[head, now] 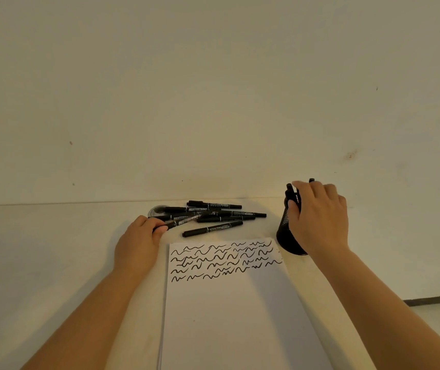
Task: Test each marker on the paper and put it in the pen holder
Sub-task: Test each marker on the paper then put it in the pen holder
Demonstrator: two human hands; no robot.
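Observation:
A white sheet of paper (229, 311) lies in front of me, its top covered with rows of black wavy test strokes. Several black markers (213, 213) lie in a loose pile beyond its top edge. My left hand (140, 243) pinches the near end of one marker (184, 222) at the pile's left side. A black mesh pen holder (284, 233) stands right of the paper with marker tips sticking out. My right hand (319, 217) rests over the holder's top, fingers around a marker (294, 197) standing in it.
A small round grey object (156, 210) sits under the left end of the marker pile. The pale table (53, 249) ends at a plain wall behind. A dark edge (437, 300) marks the table's right side.

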